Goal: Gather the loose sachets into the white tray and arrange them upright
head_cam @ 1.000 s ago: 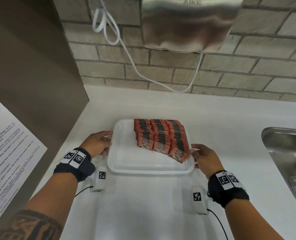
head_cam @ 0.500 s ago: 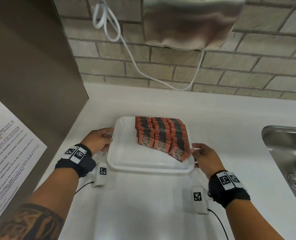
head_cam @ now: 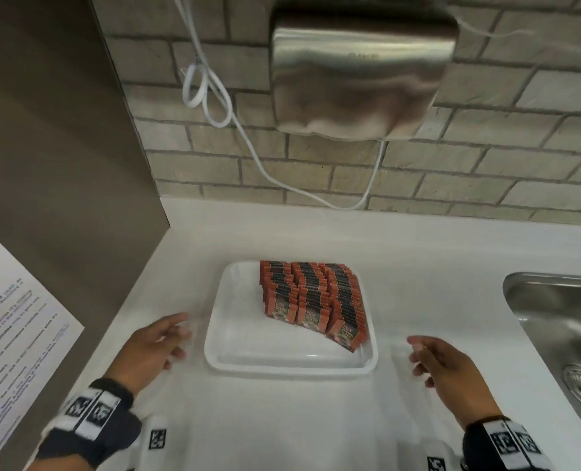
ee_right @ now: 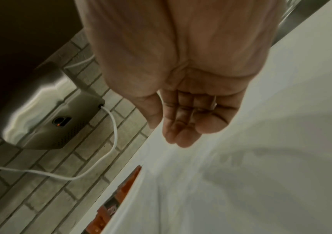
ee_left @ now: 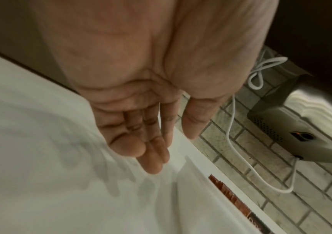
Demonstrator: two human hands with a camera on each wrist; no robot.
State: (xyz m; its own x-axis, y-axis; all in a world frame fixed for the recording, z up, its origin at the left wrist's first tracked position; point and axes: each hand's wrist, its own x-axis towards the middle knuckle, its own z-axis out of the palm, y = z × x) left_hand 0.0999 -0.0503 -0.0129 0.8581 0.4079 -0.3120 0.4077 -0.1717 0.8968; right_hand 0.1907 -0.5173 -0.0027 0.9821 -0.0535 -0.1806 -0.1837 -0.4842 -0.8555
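Observation:
The white tray sits on the white counter below the brick wall. Three rows of red-and-black sachets stand upright and lean back in its right half; its left half is bare. My left hand hovers just left of the tray, fingers relaxed, holding nothing. My right hand hovers to the right of the tray, also loose and empty. The left wrist view shows my left hand above the counter beside the tray's wall. In the right wrist view my right hand is apart from the sachets.
A steel sink lies at the right. A steel hand dryer hangs on the wall above, its white cable looping down behind the tray. A brown side panel with a printed notice bounds the left.
Both hands have let go of the tray's sides and drawn back outward, off the rim. The tray and sachets stay put. The head view has tilted upward.

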